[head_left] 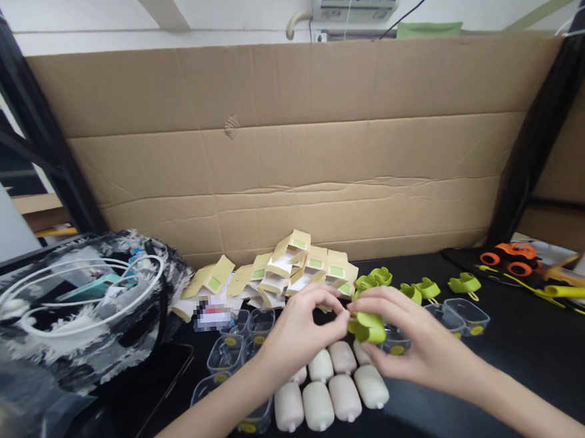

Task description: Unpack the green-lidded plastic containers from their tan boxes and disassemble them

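Observation:
In my right hand [400, 328] I grip a lime-green scalloped cap [371, 328], thumb below and fingers above. My left hand [314, 317] meets it at the cap's left edge, thumb and forefinger pinched; whatever they pinch is too small to make out. Below both hands stand several rounded pale pots [318, 406], cream and pinkish, in two rows, each with a small nub at the near end. More green caps [464, 284] lie behind and to the right of my right hand, some with a small loop.
Clear plastic containers [225, 354] with yellow stickers stand left of the pots, more [467, 317] at right. Folded kraft cartons [295, 262] pile up before a cardboard wall [293, 159]. A bag with white cable [93, 306] sits left, an orange toy truck [513, 257] right.

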Available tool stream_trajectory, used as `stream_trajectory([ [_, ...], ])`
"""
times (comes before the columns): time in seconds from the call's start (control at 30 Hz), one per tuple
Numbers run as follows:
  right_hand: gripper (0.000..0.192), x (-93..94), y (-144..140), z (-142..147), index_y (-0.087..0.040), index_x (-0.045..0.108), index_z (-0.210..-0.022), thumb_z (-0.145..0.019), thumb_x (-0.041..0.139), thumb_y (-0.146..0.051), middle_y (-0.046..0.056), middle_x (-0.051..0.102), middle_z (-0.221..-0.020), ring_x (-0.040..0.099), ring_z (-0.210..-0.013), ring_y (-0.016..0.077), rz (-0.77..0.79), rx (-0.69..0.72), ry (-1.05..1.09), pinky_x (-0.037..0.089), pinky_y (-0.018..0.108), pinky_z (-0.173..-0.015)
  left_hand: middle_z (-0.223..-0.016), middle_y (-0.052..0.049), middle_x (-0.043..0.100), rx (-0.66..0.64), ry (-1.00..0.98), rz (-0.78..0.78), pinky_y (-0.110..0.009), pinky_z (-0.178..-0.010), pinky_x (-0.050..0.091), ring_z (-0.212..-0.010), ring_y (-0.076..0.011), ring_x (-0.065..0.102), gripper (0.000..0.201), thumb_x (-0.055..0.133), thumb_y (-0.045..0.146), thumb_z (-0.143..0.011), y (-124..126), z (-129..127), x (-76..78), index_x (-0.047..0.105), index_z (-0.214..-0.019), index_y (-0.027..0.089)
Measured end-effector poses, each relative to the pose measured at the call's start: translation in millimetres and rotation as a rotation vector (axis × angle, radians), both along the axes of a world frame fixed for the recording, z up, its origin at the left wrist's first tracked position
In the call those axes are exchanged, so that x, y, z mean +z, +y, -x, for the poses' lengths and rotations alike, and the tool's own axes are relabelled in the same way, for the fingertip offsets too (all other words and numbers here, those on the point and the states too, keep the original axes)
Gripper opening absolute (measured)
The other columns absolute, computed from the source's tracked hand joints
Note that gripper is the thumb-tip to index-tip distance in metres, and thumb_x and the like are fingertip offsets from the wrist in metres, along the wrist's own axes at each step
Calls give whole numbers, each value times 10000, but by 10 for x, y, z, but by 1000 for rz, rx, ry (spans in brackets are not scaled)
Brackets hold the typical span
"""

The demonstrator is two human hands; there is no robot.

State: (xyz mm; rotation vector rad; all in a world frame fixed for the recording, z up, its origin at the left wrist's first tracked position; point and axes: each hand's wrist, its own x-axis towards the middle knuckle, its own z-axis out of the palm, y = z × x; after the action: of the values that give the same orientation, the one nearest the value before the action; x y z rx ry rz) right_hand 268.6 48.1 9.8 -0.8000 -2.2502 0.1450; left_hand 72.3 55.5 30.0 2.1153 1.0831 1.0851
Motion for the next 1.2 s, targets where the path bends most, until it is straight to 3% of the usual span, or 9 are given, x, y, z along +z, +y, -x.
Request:
stream_trajectory([
  [0.13,187,148,404,-309,-235,435,-855,-727,570,-218,37,591,-943,576,-902,211,20,-238,202,463,331,-784,-835,-32,657,83,278,-102,-372,-834,433,-865,-207,582,85,552,216,-792,59,64,6,625,-763,183],
  [0.2,192,166,711,-494,-232,425,-782,-739,582,-334,29,602,-874,593,-843,200,67,-349,207,460,323,-784,-856,-47,667,105,446,-135,-409,-845,421,-895,-235,570,97,541,188,-790,69,80,-28,637,-804,177],
  [0.3,250,75,1130,-689,-228,467,-776,-697,611,-417,39,640,-829,620,-817,220,181,-570,108,468,320,-738,-916,-63,676,115,544,-98,-411,-857,419,-942,-246,562,150,526,130,-759,67,83,-78,644,-842,169],
  [0.43,261,-174,1407,-745,-207,507,-775,-652,646,-391,82,665,-809,640,-778,256,224,-664,63,474,339,-673,-932,-50,685,111,554,-14,-388,-840,432,-924,-229,569,200,506,122,-743,58,80,-94,652,-866,184],
  [0.63,302,-346,1453,-697,-201,564,-768,-688,627,-486,69,695,-809,653,-780,237,266,-650,-10,476,308,-665,-965,-62,682,101,594,-13,-405,-853,421,-940,-246,551,192,510,157,-746,47,89,-101,657,-869,170],
  [0.73,307,-295,1426,-704,-193,604,-779,-748,564,-496,83,707,-829,657,-810,246,267,-626,-50,480,321,-697,-961,-74,675,102,603,-12,-423,-855,416,-942,-258,547,184,525,187,-739,31,93,-97,656,-866,163],
  [0.9,197,-96,1281,-824,-195,647,-881,-764,537,-308,82,716,-941,655,-890,241,241,-590,-123,482,312,-756,-963,-63,670,92,592,-10,-428,-859,410,-942,-254,544,192,503,195,-752,18,86,-87,657,-866,178],
  [1.03,153,12,1130,-940,-230,699,-701,-725,552,-266,36,740,-780,672,-747,223,258,-565,-237,479,284,-665,-969,-62,664,98,580,-18,-431,-870,406,-958,-255,539,187,508,197,-753,18,78,-81,654,-869,183],
  [1.2,212,-72,1065,-897,-245,667,-479,-667,624,-333,45,706,-599,653,-648,259,248,-671,-350,418,314,-565,-964,-65,646,103,570,-36,-420,-887,404,-998,-256,535,177,519,200,-763,8,77,-55,647,-884,182],
])
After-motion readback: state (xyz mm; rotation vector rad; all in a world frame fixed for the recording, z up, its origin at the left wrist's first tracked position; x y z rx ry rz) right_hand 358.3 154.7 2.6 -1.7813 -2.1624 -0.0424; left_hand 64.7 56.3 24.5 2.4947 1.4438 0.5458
